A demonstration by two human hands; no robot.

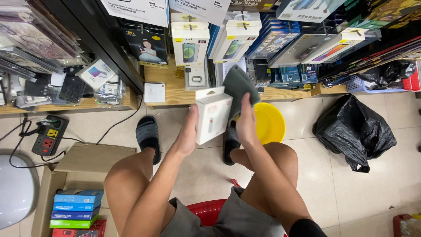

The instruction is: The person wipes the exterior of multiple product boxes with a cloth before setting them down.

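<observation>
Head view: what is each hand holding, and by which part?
The left hand grips a small white box by its left edge. The right hand holds a grey-green cloth by its lower end, against the box's right side.

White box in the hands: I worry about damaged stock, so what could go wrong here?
The left hand seems to grip the white box only along one edge while the right hand presses a grey cloth on it; a hard wipe might knock it loose. It would likely fall onto the tile floor or into the yellow basin below.
</observation>
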